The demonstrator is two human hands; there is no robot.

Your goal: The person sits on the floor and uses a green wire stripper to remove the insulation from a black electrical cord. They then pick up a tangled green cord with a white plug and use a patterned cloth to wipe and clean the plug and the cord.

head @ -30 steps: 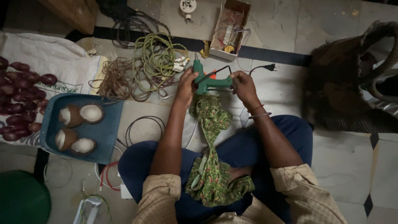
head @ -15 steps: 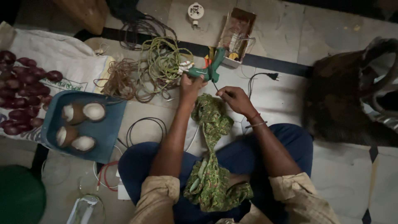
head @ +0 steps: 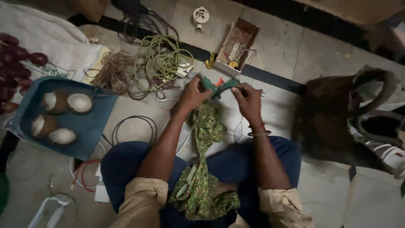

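I sit on the floor with a green patterned cloth [head: 202,169] draped over my lap. Both hands are raised in front of me around a green glue gun [head: 217,85] with an orange trigger. My left hand [head: 192,96] grips its handle end. My right hand [head: 248,100] holds the other end, bangles on the wrist. The gun is blurred by motion. A thin cord runs from it down across the tiles.
Tangled green and brown wires [head: 143,69] lie ahead on the left. A small open cardboard box [head: 236,47] sits ahead. A blue tray [head: 90,126] with halved coconuts is at my left, red onions [head: 17,59] beyond. A dark bag [head: 337,118] stands at my right.
The glue gun went from both hands to the left hand alone, held out toward the box, and is now back between both hands. The camera has tilted.
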